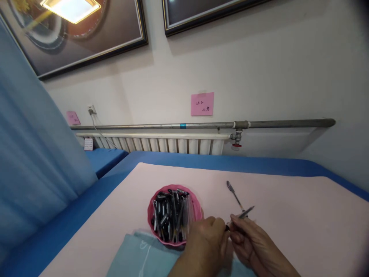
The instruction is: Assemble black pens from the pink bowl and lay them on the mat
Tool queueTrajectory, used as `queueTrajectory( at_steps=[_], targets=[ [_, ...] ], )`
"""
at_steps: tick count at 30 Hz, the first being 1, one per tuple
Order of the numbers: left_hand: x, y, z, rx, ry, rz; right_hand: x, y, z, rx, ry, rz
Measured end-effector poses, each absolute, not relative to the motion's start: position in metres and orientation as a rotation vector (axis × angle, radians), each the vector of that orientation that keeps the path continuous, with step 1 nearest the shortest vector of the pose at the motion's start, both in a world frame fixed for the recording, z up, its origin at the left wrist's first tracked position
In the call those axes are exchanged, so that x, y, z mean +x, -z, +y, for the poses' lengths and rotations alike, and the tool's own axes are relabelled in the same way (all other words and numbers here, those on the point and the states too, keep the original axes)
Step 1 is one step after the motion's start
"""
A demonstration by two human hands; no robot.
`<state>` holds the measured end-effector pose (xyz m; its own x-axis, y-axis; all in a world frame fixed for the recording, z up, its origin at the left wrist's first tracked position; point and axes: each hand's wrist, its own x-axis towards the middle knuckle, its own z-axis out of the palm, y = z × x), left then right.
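Observation:
In the head view my right hand (pixel 250 240) pinches a clear-barrelled pen (pixel 245 212), its pointed tip angled up to the right. My left hand (pixel 206 238) is closed at the pen's other end, where a small black part shows between the hands; its fingertips are mostly hidden. Just beyond my right hand lies another pen (pixel 235 192) with a capped end, on the pink sheet. Left of my hands stands a pink scalloped bowl (pixel 150 215) full of black pen caps, clear barrels and refills.
A pale pink sheet (pixel 115 200) covers the blue bed (pixel 184 157). Light-blue cloth (pixel 129 254) lies under the bowl's near side. Behind are a white radiator (pixel 173 145), a metal pipe (pixel 144 126) and a red-handled valve (pixel 236 145). A blue curtain (pixel 34 154) hangs at left.

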<state>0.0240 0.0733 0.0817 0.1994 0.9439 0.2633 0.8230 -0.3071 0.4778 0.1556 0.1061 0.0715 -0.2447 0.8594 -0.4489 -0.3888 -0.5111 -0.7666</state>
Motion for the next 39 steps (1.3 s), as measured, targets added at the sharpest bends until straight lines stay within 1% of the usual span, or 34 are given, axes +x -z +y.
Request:
queueTrajectory(
  at_steps=[3, 7, 9, 11, 13, 18, 21, 25, 27, 28, 30, 31, 34, 39],
  targets=[
    [0.026, -0.082, 0.073, 2.305, -0.742, 1.68, 0.155, -0.074, 0.106, -1.123, -1.855, -0.639],
    [0.012, -0.085, 0.076, 2.099, -0.91, 1.583, 0.154, -0.076, 0.104, -1.132, -1.812, -0.685],
    [-0.002, -0.087, 0.081, 1.923, -1.014, 1.722, 0.152, -0.076, 0.102, -1.148, -1.794, -0.744],
    [-0.017, -0.088, 0.086, 1.788, -1.098, 1.989, 0.151, -0.074, 0.101, -1.157, -1.781, -0.802],
    [-0.031, -0.087, 0.092, 1.713, -1.04, 2.18, 0.15, -0.072, 0.101, -1.173, -1.78, -0.864],
    [-0.047, -0.079, 0.1, 1.648, -0.601, 2.466, 0.15, -0.066, 0.1, -1.151, -1.766, -1.059],
    [-0.048, -0.075, 0.101, 1.65, -0.575, 2.456, 0.15, -0.065, 0.1, -1.148, -1.762, -1.139],
    [-0.051, -0.077, 0.1, 1.642, -0.671, 2.391, 0.148, -0.068, 0.098, -1.175, -1.737, -1.26],
    [-0.055, -0.081, 0.099, 1.513, -0.895, 2.268, 0.147, -0.071, 0.094, -1.198, -1.722, -1.364],
    [-0.056, -0.083, 0.098, 1.389, -1.053, 2.131, 0.146, -0.072, 0.092, -1.205, -1.723, -1.434],
    [-0.055, -0.087, 0.096, 1.059, -1.328, 1.727, 0.145, -0.073, 0.086, -1.17, -1.707, -1.604],
    [-0.054, -0.089, 0.094, 0.904, -1.395, 1.518, 0.144, -0.073, 0.084, -1.118, -1.682, -1.696],
    [-0.048, -0.094, 0.091, 0.6, -1.433, 1.115, 0.142, -0.069, 0.08, -0.925, -1.594, -1.91],
    [-0.038, -0.096, 0.088, 0.515, -1.431, 0.987, 0.142, -0.062, 0.081, -0.892, -1.571, -1.978]
  ],
)
